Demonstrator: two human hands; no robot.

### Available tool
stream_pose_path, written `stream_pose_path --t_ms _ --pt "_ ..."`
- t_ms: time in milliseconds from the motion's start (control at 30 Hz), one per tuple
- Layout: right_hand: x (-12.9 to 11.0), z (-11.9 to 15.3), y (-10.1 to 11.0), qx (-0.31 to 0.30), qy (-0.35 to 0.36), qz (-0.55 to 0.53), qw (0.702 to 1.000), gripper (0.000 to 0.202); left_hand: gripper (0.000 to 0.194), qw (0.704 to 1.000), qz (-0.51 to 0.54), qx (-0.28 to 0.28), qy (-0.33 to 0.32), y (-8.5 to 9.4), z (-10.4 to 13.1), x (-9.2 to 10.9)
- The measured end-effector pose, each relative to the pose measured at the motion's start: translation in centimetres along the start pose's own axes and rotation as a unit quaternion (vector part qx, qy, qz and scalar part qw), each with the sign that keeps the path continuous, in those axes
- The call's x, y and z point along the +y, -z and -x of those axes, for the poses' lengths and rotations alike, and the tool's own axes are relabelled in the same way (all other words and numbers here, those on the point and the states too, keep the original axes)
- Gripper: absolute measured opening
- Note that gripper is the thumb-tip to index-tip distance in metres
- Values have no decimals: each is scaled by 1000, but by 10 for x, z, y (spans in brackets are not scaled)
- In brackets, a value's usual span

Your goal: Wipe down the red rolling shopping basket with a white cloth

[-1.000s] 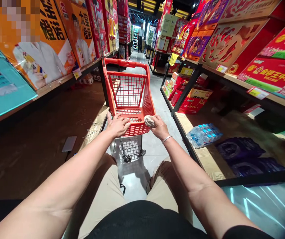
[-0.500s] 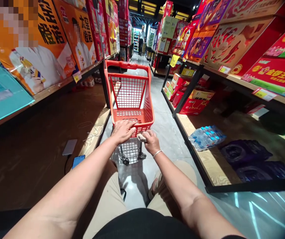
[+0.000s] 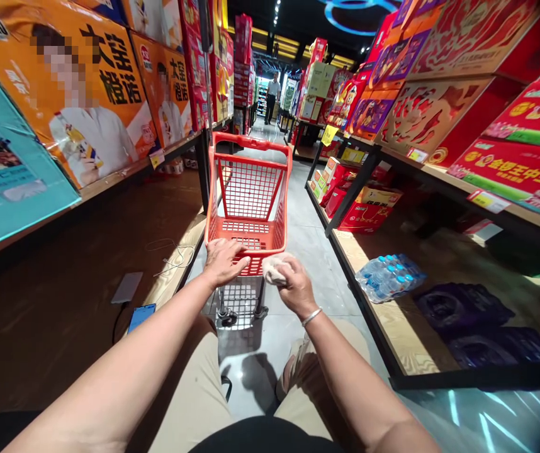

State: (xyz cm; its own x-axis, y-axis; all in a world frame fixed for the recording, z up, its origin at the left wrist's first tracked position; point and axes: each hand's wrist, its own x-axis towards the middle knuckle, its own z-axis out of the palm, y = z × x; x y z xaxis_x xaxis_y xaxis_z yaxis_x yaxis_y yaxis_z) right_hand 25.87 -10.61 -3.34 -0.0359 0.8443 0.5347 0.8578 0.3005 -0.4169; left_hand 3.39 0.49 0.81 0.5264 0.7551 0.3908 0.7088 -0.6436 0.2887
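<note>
A red shopping cart (image 3: 252, 189) stands in the aisle between my legs and the shelves, its near rim facing me. My left hand (image 3: 225, 261) rests on the near left corner of that rim, fingers spread over the edge. In my right hand (image 3: 293, 286) a crumpled whitish cloth (image 3: 277, 268) is gripped, touching the near right corner of the basket. A bracelet circles my right wrist.
On the left lower shelf (image 3: 175, 267) lie a white power bank (image 3: 127, 287), a phone (image 3: 141, 316) and a thin cable. Bottled water packs (image 3: 389, 277) sit on the right lower shelf. Stacked boxes line both sides. A person (image 3: 272, 97) stands far down the aisle.
The cart has shifted slightly, and my left hand has moved a little left along the rim. My right hand has turned, showing more of the cloth.
</note>
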Motion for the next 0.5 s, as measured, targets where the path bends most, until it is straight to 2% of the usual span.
stream_pose_path --t_ms 67,100,133,200,267,333,500 --pt "-6 -16 21 59 17 -7 998 45 31 1000 9 10 13 5 2 -7" --pt "-8 -26 30 64 29 -4 998 52 32 1000 11 13 19 7 2 -11" --pt "-9 -36 36 52 39 2 998 58 34 1000 12 14 22 10 3 -15" --pt "-12 -52 42 -12 56 20 998 66 37 1000 16 12 22 14 5 -24" --pt "-17 -62 38 -85 66 32 994 63 40 1000 19 10 19 19 7 -32" --pt "-24 -66 31 -125 71 34 989 52 44 999 24 11 18 24 10 -39" --pt "-49 -59 18 -128 85 47 987 37 54 999 32 11 15 37 18 -53"
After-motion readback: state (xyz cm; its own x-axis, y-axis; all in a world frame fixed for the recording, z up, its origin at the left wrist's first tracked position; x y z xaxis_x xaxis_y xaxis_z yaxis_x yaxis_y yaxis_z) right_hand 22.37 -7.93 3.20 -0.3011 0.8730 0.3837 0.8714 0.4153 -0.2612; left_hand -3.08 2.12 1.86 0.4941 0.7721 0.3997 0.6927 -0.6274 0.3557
